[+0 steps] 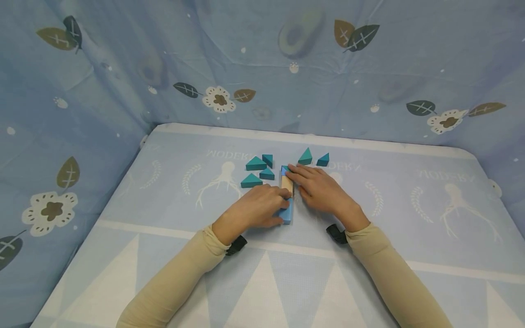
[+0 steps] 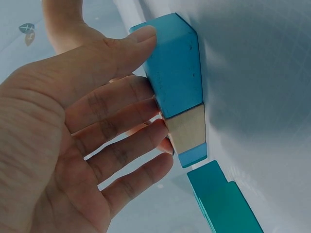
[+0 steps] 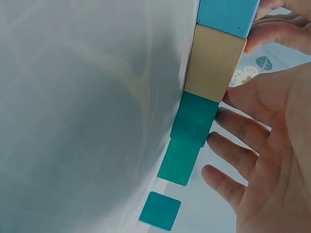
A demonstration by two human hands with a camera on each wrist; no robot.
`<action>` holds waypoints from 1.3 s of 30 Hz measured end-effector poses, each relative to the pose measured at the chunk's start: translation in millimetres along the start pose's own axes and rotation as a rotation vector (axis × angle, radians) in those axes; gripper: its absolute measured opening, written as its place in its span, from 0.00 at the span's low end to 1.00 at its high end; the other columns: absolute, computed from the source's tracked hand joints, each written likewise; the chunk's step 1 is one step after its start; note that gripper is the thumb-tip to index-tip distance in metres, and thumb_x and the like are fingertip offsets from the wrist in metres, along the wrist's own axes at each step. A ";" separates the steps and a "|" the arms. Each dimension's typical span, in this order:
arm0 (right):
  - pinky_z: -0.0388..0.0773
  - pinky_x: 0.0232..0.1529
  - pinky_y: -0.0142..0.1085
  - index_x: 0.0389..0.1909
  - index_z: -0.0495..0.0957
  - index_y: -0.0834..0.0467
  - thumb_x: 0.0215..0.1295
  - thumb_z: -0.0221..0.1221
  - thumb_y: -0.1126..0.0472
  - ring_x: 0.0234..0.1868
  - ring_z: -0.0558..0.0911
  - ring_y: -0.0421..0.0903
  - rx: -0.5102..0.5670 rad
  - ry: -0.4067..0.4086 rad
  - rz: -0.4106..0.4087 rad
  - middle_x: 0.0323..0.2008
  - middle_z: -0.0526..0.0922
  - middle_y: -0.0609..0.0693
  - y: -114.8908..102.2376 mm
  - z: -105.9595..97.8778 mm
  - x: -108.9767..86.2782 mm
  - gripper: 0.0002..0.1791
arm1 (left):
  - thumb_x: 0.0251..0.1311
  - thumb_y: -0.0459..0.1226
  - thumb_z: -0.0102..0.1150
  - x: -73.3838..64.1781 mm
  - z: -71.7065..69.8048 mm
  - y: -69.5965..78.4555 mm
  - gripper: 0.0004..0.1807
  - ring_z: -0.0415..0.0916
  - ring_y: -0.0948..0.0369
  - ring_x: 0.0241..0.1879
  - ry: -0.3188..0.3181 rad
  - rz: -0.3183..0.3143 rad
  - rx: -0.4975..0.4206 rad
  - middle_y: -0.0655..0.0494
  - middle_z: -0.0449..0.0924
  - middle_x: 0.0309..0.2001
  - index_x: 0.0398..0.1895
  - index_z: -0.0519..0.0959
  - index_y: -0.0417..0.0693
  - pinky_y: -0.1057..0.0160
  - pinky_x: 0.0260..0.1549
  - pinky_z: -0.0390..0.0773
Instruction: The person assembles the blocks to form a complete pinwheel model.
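A row of blocks lies lengthwise on the table: a long blue block (image 1: 288,216) at the near end, a plain wooden block (image 1: 287,184) in the middle, and small blue and teal pieces (image 1: 285,169) at the far end. My left hand (image 1: 262,205) rests over the blue block, thumb (image 2: 144,35) at its near upper edge and fairly straight fingers along the row's upper edge. My right hand (image 1: 317,187) touches the far part from the right. Its fingertips lie on the upper edges of the wooden block (image 3: 214,63) and a teal block (image 3: 194,119), partly hiding the far pieces.
Several teal triangular blocks (image 1: 256,163) stand left of the row's far end. Two more, a teal triangle (image 1: 306,157) and a darker one (image 1: 323,160), stand beyond my right hand. A patterned cloth covers the table (image 1: 164,200); a blue curtain (image 1: 262,59) hangs behind.
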State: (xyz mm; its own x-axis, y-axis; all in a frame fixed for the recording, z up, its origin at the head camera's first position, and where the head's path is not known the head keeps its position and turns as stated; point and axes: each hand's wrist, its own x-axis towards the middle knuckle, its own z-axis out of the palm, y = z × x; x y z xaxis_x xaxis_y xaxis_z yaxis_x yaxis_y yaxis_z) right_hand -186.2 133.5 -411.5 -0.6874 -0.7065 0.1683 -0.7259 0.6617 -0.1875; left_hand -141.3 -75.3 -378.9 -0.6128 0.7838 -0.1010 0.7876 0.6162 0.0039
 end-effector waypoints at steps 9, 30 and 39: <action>0.64 0.68 0.56 0.69 0.67 0.61 0.71 0.54 0.65 0.70 0.66 0.59 0.019 -0.009 0.015 0.70 0.67 0.58 2.2 -0.6 -0.5 0.26 | 0.56 0.49 0.70 0.1 1.8 -0.1 0.18 0.81 0.57 0.48 0.010 0.005 0.011 0.58 0.78 0.59 0.48 0.86 0.53 0.58 0.49 0.80; 0.57 0.71 0.56 0.73 0.59 0.61 0.71 0.52 0.64 0.74 0.59 0.58 -0.030 -0.044 0.166 0.75 0.57 0.57 41.7 -5.0 -5.6 0.31 | 0.54 0.48 0.71 -0.9 1.0 -0.8 0.18 0.80 0.59 0.51 0.013 -0.021 -0.022 0.58 0.79 0.58 0.47 0.87 0.53 0.59 0.51 0.79; 0.53 0.73 0.54 0.76 0.53 0.60 0.72 0.51 0.63 0.77 0.53 0.57 -0.035 -0.097 0.209 0.77 0.52 0.55 43.9 -6.1 -5.6 0.34 | 0.54 0.48 0.71 0.8 1.3 -0.2 0.19 0.80 0.58 0.51 0.007 -0.021 -0.035 0.58 0.79 0.59 0.48 0.86 0.53 0.59 0.52 0.79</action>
State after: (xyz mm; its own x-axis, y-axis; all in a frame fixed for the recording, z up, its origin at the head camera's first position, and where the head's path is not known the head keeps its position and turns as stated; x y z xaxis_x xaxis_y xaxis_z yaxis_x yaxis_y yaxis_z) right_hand -214.3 168.1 -414.8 -0.8192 -0.5724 0.0356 -0.5691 0.8036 -0.1743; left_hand -141.9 -74.9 -380.2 -0.6294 0.7713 -0.0946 0.7720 0.6345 0.0370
